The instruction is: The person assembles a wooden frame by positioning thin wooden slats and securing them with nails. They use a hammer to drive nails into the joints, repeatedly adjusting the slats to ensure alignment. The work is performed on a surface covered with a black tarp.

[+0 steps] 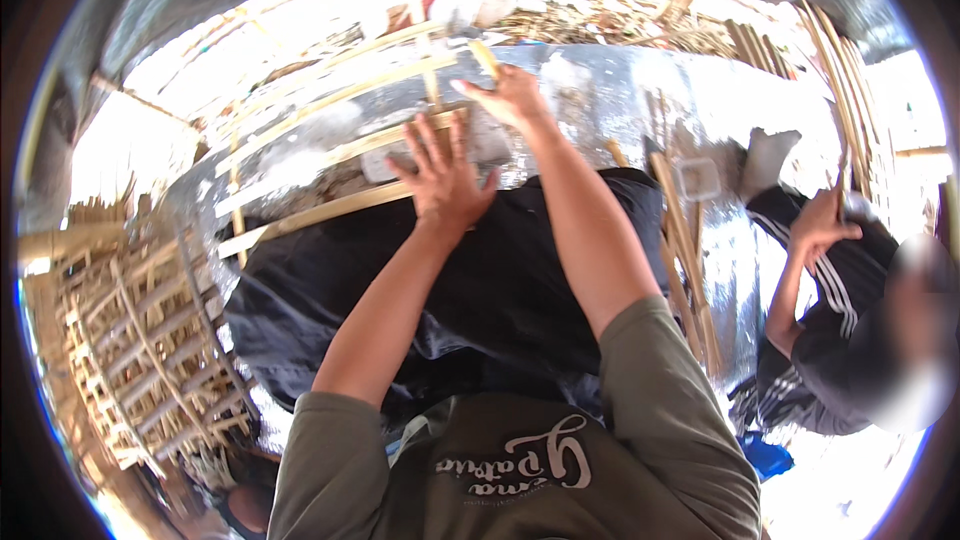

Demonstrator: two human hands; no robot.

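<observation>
A flat frame of pale wooden slats point(330, 208) lies across the grey sheet and over my dark-covered lap. My left hand point(440, 175) rests on it with fingers spread, its fingertips on a slat near one end. Beneath the slats there, a grey block point(490, 138) shows in part. Farther off and slightly right, my right hand point(515, 97) is closed around the light wooden handle of a hammer point(484, 57). The hammer's grey head is small and washed out by glare. Whether a nail stands under either hand, I cannot tell.
Slatted wooden crates point(150, 360) are stacked at the left. Loose sticks point(680, 240) and a clear plastic tub point(697, 180) lie right of my lap. A co-worker's hand point(825, 225) is at the far right. Cut bamboo pieces point(620, 25) lie at the back.
</observation>
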